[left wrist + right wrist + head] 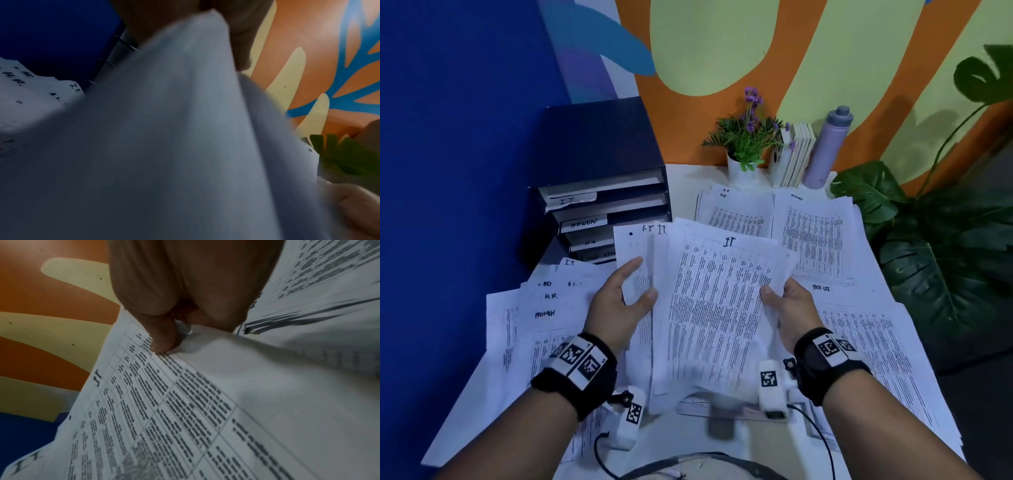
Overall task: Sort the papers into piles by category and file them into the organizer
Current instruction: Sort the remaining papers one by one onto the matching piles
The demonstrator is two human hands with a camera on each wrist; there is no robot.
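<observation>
Now held up above the desk (688,174), before the organizer (599,178): fanned I.T. papers (717,308), left grip (619,308) pinching left edge, right grip (796,311) pinching right edge

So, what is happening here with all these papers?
A person is sorting printed white sheets on a white table. Both hands hold a fanned bundle of sheets marked "IT": the left hand grips its left edge, the right hand pinches its right edge. Other piles lie around, and the dark blue tray organizer stands behind on the left.
</observation>
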